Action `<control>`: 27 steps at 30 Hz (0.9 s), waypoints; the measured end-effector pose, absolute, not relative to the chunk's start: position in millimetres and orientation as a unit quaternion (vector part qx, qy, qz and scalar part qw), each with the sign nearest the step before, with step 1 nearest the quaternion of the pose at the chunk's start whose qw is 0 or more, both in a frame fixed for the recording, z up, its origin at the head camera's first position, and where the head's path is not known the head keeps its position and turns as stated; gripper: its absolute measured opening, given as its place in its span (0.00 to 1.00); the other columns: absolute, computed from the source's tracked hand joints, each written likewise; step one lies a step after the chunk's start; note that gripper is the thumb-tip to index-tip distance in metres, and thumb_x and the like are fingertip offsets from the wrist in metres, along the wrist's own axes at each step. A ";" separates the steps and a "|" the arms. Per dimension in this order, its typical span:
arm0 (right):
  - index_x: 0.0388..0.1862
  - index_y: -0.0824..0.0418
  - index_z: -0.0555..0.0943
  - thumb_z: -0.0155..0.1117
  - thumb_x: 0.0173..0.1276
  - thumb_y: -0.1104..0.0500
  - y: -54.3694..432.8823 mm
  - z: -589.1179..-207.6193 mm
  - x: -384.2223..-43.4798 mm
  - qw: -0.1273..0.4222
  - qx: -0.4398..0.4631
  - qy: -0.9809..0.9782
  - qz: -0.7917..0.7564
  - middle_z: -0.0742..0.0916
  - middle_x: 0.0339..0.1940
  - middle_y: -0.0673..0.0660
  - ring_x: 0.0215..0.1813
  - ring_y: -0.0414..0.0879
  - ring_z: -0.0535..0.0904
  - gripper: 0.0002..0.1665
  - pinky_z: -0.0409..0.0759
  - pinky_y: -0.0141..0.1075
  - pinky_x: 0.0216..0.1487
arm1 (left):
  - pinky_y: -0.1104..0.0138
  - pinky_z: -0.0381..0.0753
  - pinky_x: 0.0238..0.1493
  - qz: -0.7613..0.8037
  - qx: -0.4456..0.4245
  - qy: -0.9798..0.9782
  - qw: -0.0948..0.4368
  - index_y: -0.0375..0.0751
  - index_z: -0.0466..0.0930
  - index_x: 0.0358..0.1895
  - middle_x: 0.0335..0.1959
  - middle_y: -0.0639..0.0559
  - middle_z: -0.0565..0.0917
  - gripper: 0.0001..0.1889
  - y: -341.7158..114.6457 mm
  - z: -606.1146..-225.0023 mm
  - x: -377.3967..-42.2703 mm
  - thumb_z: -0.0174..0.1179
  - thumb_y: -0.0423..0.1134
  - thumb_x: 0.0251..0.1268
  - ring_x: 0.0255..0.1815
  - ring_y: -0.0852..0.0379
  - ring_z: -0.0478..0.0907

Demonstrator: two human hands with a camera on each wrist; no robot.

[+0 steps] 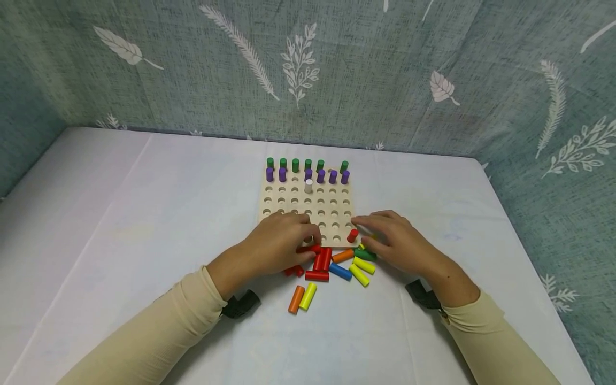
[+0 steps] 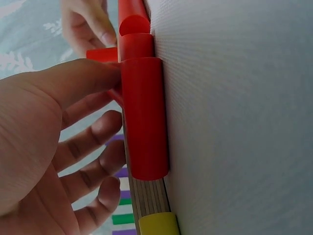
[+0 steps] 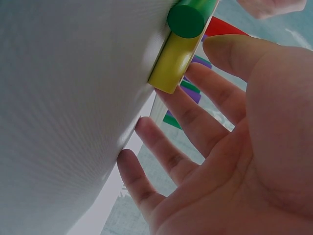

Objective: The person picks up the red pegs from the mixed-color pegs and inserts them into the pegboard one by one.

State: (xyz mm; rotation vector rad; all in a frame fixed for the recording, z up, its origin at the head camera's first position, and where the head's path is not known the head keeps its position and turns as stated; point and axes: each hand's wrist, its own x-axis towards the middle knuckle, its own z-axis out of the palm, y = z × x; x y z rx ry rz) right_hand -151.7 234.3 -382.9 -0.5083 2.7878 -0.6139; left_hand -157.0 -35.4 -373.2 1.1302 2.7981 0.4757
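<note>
A wooden pegboard with rows of holes lies flat. Over its near edge is my left hand, thumb and forefinger pinching a red peg that the fingers partly cover. In the left wrist view, other red pegs lie just past the thumb. My right hand is beside the board's near right corner, holding nothing, its fingers spread and loosely bent. A red peg stands tilted in that corner, close to the right fingers. Under the right hand lie a green peg and a yellow peg.
Green pegs stand in the far row, purple pegs in the second, and a white peg in the third. Loose before the board are a blue peg, an orange peg and several yellow pegs on white cloth.
</note>
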 end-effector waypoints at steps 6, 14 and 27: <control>0.71 0.45 0.74 0.62 0.73 0.52 234.8 -385.4 -150.1 0.126 -0.170 0.954 -0.212 0.79 0.69 0.53 0.73 0.58 0.67 0.28 0.66 0.63 0.70 | 0.62 0.77 0.47 0.162 0.368 0.914 0.048 0.52 0.87 0.44 0.35 0.58 0.83 0.11 -35.1 -376.5 -155.8 0.72 0.46 0.59 0.35 0.62 0.76; 0.71 0.45 0.74 0.62 0.73 0.52 236.9 -387.0 -149.4 0.119 -0.176 0.955 -0.206 0.79 0.69 0.53 0.73 0.57 0.67 0.28 0.66 0.62 0.70 | 0.62 0.78 0.47 0.163 0.369 0.914 0.044 0.53 0.87 0.44 0.35 0.58 0.84 0.11 -33.8 -376.5 -156.6 0.72 0.47 0.59 0.36 0.61 0.78; 0.72 0.46 0.73 0.62 0.73 0.52 234.6 -382.0 -150.7 0.115 -0.184 0.954 -0.209 0.79 0.69 0.53 0.73 0.57 0.67 0.28 0.66 0.63 0.70 | 0.58 0.76 0.51 0.167 0.358 0.917 0.047 0.53 0.86 0.46 0.35 0.59 0.84 0.11 -34.1 -372.4 -156.4 0.70 0.47 0.61 0.38 0.61 0.76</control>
